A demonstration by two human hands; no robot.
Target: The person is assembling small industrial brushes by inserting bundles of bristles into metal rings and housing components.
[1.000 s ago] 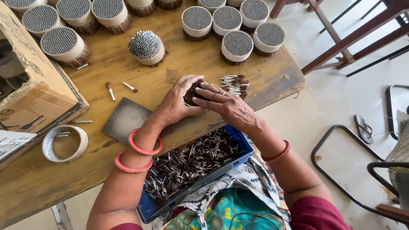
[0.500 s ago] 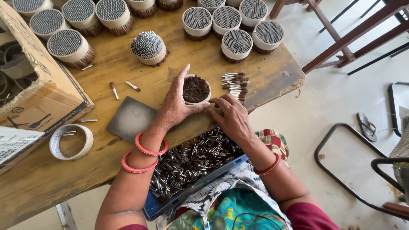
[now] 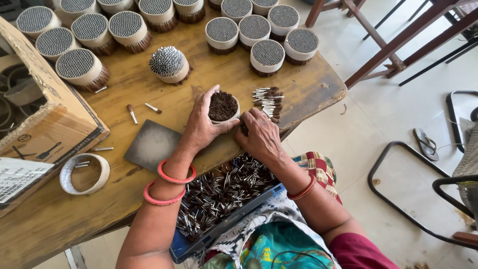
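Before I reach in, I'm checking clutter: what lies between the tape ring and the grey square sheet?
In the head view, bare wooden tabletop separates the tape ring from the grey sheet.

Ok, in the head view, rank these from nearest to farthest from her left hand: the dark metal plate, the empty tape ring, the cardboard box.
From the left hand:
1. Dark metal plate, just beside the wrist on the table.
2. Empty tape ring, farther along, near the table's front edge.
3. Cardboard box, at the far end.

Bright, even daylight, seemingly from the right, where the pale floor [image 3: 388, 144] looks slightly washed out. Shadows soft and short under the hands and beside the cardboard box [image 3: 55, 119]. Focus sharp throughout; mild wide-angle bending at the edges.
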